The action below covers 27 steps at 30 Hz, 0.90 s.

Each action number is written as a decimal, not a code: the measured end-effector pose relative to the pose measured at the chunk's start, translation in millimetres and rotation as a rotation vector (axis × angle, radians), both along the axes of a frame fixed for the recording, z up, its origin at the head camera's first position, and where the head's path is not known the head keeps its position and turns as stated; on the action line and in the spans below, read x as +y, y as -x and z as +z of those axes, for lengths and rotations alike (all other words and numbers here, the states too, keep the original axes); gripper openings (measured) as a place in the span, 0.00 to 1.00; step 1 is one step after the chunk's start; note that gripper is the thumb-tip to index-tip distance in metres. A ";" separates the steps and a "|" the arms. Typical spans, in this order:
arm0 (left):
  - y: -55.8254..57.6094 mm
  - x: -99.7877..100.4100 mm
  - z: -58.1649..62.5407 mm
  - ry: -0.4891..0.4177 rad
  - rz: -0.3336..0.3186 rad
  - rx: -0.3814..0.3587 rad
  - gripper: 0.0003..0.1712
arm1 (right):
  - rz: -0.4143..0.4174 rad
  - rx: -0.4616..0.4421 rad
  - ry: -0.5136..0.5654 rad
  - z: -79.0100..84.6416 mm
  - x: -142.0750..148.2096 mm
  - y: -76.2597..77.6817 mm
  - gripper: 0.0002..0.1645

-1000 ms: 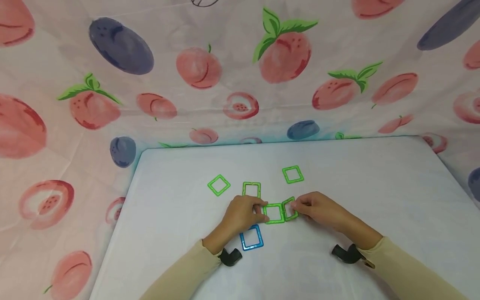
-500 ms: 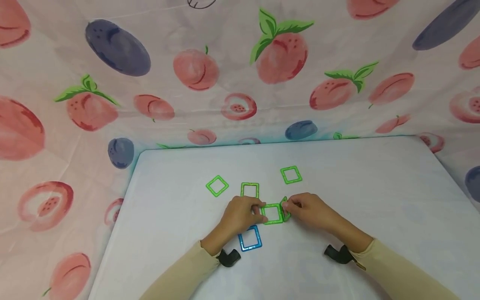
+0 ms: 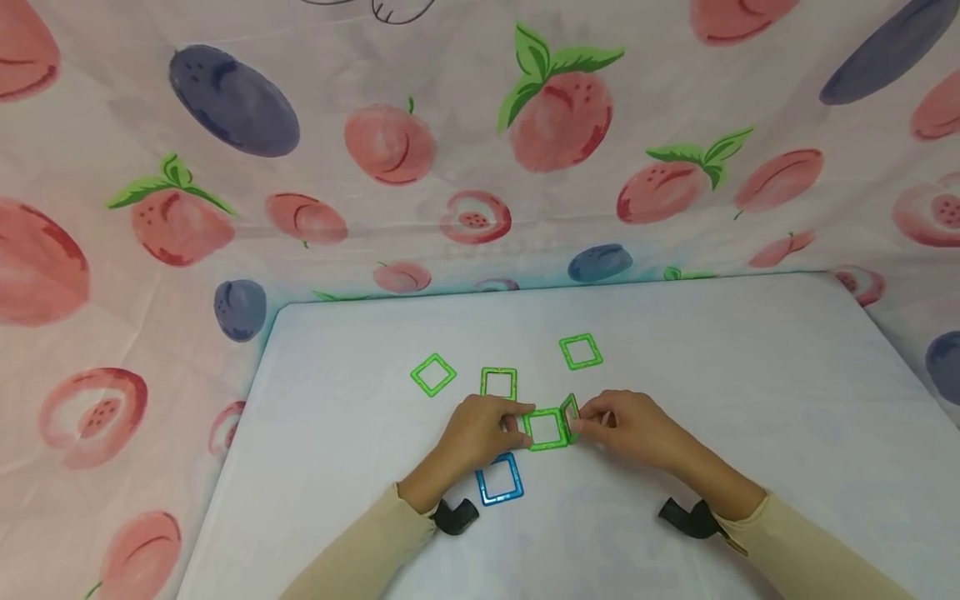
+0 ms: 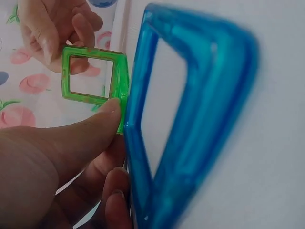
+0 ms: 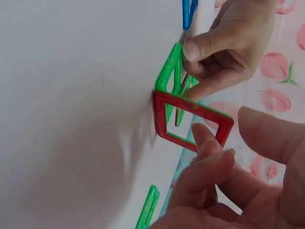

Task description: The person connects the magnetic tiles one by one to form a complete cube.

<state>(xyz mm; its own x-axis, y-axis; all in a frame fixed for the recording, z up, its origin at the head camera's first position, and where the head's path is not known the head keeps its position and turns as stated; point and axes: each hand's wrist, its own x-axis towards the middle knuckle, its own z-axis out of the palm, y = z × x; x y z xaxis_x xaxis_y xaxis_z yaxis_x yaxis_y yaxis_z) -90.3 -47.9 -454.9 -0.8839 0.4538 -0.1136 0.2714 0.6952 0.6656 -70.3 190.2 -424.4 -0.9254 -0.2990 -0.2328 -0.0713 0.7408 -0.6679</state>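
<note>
While the left hand pinches one glossy square frame, whether the right hand grips its upright twin is unclear.

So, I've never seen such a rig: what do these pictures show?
No machine: a person works bare-handed. One picture comes from a camera worn on the head, looking down; the other two from a camera on each wrist. On the white table lie loose green squares and a blue square, before a fruit-patterned cloth. The left hand pinches the flat square; the right hand touches the raised square meeting its edge, green from the left wrist, red from the right.
</note>
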 end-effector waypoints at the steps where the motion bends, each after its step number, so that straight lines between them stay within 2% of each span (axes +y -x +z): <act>1: 0.0 -0.4 0.5 0.000 -0.001 -0.008 0.25 | 0.006 0.015 0.003 -0.1 0.6 -1.3 0.10; 5: 0.1 -1.0 1.6 0.005 0.005 -0.015 0.23 | 0.025 0.086 0.015 -1.3 0.0 -3.5 0.08; 9: 0.5 -0.7 1.8 -0.001 0.013 0.010 0.19 | 0.040 0.137 0.026 -2.6 -2.8 -1.8 0.09; 14: 1.3 0.7 0.7 0.022 -0.011 0.021 0.21 | 0.053 0.125 0.008 -3.0 -6.1 1.5 0.11; 20: 0.3 4.4 0.4 0.072 -0.017 0.030 0.21 | 0.023 0.117 -0.029 -0.4 -5.8 3.1 0.12; 24: -1.1 5.7 -0.6 0.073 -0.022 0.046 0.21 | 0.029 0.143 -0.025 -1.8 -3.7 3.1 0.12; 27: 1.2 1.8 -1.2 0.038 -0.041 0.018 0.20 | 0.046 0.157 -0.009 -3.9 -2.4 6.6 0.11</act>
<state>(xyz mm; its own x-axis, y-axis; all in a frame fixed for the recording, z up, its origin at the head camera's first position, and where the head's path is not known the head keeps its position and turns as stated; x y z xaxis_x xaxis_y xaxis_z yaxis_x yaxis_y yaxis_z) -91.5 -46.1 -456.1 -0.8665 0.4854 -0.1162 0.3118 0.7082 0.6335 -77.0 187.8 -428.3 -0.9359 -0.3406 -0.0897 -0.2082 0.7404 -0.6391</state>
